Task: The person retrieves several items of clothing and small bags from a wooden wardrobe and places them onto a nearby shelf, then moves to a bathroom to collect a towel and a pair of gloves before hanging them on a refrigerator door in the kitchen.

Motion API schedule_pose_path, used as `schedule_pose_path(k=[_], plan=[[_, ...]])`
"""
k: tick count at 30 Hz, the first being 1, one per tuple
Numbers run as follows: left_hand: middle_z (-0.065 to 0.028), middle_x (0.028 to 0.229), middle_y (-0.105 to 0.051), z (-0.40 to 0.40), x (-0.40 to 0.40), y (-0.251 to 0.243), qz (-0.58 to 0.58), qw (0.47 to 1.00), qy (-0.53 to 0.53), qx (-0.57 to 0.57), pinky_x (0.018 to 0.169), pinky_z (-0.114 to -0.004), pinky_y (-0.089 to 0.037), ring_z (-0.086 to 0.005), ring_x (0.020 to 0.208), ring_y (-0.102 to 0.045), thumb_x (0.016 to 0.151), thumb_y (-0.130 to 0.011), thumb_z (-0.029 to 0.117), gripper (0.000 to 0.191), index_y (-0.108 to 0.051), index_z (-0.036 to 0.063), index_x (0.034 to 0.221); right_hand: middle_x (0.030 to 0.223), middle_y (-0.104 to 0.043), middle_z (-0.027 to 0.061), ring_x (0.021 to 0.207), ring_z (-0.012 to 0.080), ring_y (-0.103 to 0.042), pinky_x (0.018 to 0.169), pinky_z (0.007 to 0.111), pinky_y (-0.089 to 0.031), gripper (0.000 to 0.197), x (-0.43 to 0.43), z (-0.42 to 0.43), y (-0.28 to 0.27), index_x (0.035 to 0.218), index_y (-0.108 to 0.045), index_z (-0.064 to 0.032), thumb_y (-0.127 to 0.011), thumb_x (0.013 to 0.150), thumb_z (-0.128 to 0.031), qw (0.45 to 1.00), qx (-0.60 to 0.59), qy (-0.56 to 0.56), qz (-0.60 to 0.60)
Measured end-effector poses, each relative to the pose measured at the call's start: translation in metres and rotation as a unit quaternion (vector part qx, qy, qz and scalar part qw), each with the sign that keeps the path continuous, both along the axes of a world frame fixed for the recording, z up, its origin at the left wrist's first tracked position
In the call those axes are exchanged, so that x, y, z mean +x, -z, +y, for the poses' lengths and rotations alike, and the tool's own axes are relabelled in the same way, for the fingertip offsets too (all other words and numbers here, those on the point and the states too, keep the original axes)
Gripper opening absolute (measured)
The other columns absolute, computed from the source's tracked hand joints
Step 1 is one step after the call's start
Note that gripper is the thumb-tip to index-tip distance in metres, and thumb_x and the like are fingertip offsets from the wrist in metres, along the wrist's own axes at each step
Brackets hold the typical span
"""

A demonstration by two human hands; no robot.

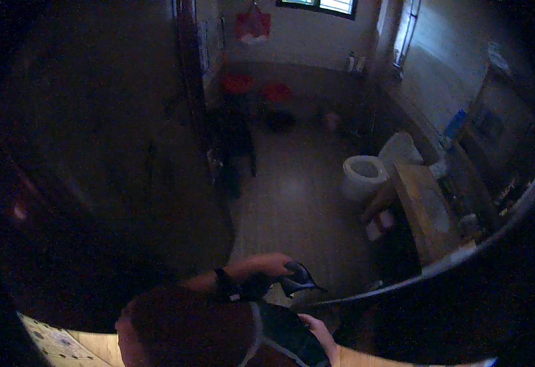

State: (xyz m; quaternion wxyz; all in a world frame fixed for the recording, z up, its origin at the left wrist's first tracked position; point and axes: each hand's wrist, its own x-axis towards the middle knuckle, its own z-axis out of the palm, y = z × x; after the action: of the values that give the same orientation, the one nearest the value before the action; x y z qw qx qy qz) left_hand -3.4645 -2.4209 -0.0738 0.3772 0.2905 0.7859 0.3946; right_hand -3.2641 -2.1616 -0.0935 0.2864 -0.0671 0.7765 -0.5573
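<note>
The light is very dim. My left hand [279, 266] is stretched out at the lower middle, with a dark band at its wrist. Its fingers are closed around a dark, thin, angular object [301, 280] with a pale grey face; its kind cannot be told. Below it, beside my dark shirt [194, 325], hangs my right hand [310, 322]. Its fingers are partly hidden, and whether it holds anything is unclear.
A toilet [363, 176] with its lid raised stands right of the wooden-looking floor [290, 192], beside a wooden counter [421, 197]. Two red round items [237, 83] are farther back. A red bag [253, 26] hangs on the far wall. A dark door frame [191, 69] rises at left.
</note>
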Motion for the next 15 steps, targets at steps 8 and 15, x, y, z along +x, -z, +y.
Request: schedule_pose_path(k=[8,15], plan=[[-0.0113,0.107,-0.069,0.035,-0.111,-0.025,-0.180,0.964,-0.189,-0.050,0.083,-0.039,-0.051,-0.0226,0.095,-0.063,0.091,-0.062,0.019,0.032,-0.062,0.0056,0.120,0.105,-0.069,0.0078,0.081,0.0127,-0.061,0.068,0.027,-0.050,0.034,-0.233,0.057,-0.013,0.121,-0.064,-0.0049,-0.066,0.091,-0.019,0.994,0.035,0.099,0.004],[-0.0110,0.108,-0.067,0.055,-0.166,-0.005,-0.022,0.960,-0.262,0.092,0.085,-0.037,-0.051,-0.0218,0.099,-0.061,0.091,-0.062,0.020,0.032,-0.062,0.0062,0.120,0.102,-0.069,0.0069,0.068,0.0104,-0.056,0.058,0.025,-0.044,0.039,-0.401,0.129,-0.048,0.122,-0.062,-0.0023,-0.068,0.090,-0.025,0.991,-0.059,0.114,-0.028]])
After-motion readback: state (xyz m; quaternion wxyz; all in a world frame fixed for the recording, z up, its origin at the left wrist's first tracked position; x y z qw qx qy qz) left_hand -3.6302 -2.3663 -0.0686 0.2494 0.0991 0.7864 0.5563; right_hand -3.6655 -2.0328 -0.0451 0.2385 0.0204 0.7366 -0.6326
